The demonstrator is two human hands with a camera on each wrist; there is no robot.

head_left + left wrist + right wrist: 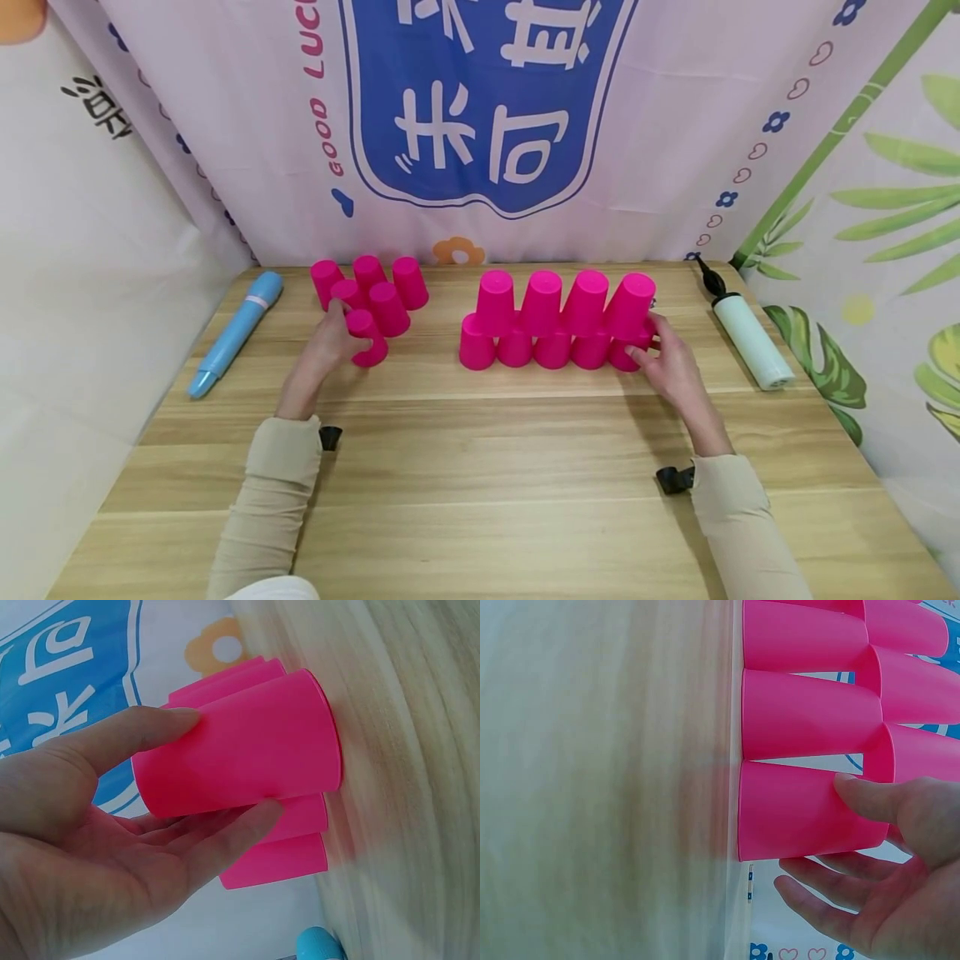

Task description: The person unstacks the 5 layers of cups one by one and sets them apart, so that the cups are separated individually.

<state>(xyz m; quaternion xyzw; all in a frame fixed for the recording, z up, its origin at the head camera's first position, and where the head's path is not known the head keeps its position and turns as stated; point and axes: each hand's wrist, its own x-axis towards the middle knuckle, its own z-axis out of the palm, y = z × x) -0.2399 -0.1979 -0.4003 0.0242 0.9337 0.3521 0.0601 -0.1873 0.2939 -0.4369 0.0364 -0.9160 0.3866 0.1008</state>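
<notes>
Where the left grip [330, 343] is closed, item one: a single tapered pink cup [364, 322], mouth down, thumb on one side, fingers on the other; whether it touches the bench [480, 467], I cannot tell. Just behind it: five more inverted cups [390, 310], bunched. To their right, well apart: five lower cups [552, 351] in a row, four upper cups [542, 304] bridging the joints. Right grip [670, 360]: thumb and fingers about the lower row's right-end cup [802, 814]. Step in hand, as I judge it from my remote post: taking one loose cup while steadying the rows. Next move, by my reading, calls for a lift clear of the neighbours, with both rows undisturbed. Outlying: light-blue cylinder [238, 333], left edge; mint hand pump [752, 343], right edge; printed curtain [675, 125] behind.
</notes>
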